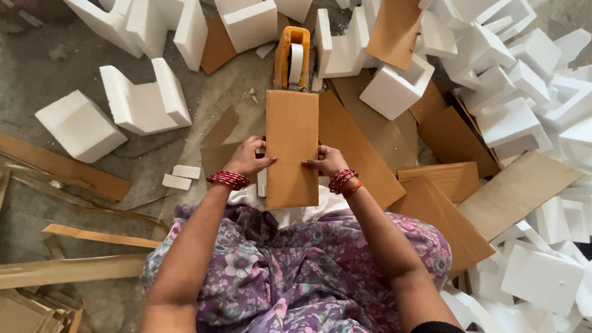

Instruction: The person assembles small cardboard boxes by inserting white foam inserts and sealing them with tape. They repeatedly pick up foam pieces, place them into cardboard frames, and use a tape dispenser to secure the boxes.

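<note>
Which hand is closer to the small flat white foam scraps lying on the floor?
Left. The left hand grips the left edge of the brown cardboard panel, just right of the small flat white foam scraps. The right hand holds the panel's far edge.

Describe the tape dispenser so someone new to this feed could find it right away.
Start at the cardboard strip held upright between the left hand and right hand at centre. Follow the strip to its far end: the tape dispenser stands there on the floor. It is the only orange thing among white foam blocks and brown cardboard, with a white roll in its middle.
</note>
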